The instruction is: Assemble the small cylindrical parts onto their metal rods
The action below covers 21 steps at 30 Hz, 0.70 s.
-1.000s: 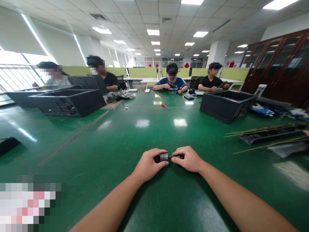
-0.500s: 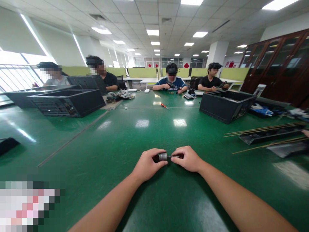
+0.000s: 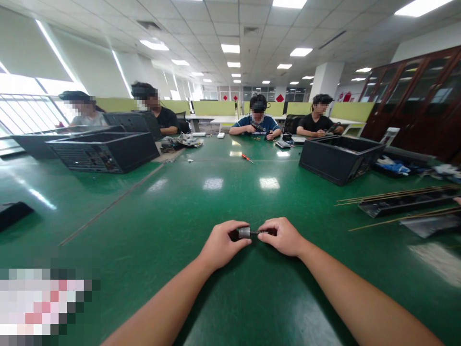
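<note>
Low in the middle of the head view, my left hand (image 3: 224, 244) is closed around a small silver metal cylinder (image 3: 244, 232). From its right end runs a thin, dark, ridged shaft (image 3: 254, 232) towards my other hand. The fingers of my right hand (image 3: 284, 236) pinch the far part of this shaft, and its end is hidden in them. The cylinder lies level, just over the green table (image 3: 173, 269). Its exact kind is too small to tell.
A screwdriver (image 3: 247, 158) with an orange-red handle lies further up. Black computer cases stand at left (image 3: 108, 151) and right (image 3: 340, 156). Metal channels (image 3: 406, 199) and thin rods (image 3: 382, 225) lie at right. Several people sit across the table. A blurred-out pale item (image 3: 39, 300) is at lower left.
My right hand has shifted slightly to the right, and a bit more of the shaft shows between the hands. The left hand keeps its hold. The whole view has moved slightly.
</note>
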Tool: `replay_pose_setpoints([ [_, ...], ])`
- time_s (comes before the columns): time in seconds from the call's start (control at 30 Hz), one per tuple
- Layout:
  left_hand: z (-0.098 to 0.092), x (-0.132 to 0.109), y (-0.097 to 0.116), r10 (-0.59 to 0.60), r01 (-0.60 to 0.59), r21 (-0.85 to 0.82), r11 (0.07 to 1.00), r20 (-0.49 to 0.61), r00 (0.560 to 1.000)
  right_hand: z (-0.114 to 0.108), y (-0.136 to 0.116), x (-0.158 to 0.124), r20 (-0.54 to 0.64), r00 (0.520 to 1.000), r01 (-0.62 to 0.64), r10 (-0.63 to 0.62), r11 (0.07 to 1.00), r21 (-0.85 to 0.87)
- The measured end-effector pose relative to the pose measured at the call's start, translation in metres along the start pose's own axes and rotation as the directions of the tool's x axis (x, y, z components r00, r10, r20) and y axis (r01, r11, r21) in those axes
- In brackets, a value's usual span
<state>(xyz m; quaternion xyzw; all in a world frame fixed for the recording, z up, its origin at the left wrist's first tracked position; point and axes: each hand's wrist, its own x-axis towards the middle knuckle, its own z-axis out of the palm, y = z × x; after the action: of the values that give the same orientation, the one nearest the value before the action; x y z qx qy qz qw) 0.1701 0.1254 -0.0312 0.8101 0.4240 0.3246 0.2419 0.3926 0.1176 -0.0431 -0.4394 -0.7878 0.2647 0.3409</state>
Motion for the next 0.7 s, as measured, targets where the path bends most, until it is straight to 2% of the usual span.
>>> replay_pose_setpoints([
  [0.7, 0.0005, -0.0001, -0.0014, -0.014, 0.014, -0.011, 1.000, -0.011, 1.000, -0.0020, -0.0028, -0.0008, -0.032, 0.999, -0.022, 0.022, 1.000, -0.001],
])
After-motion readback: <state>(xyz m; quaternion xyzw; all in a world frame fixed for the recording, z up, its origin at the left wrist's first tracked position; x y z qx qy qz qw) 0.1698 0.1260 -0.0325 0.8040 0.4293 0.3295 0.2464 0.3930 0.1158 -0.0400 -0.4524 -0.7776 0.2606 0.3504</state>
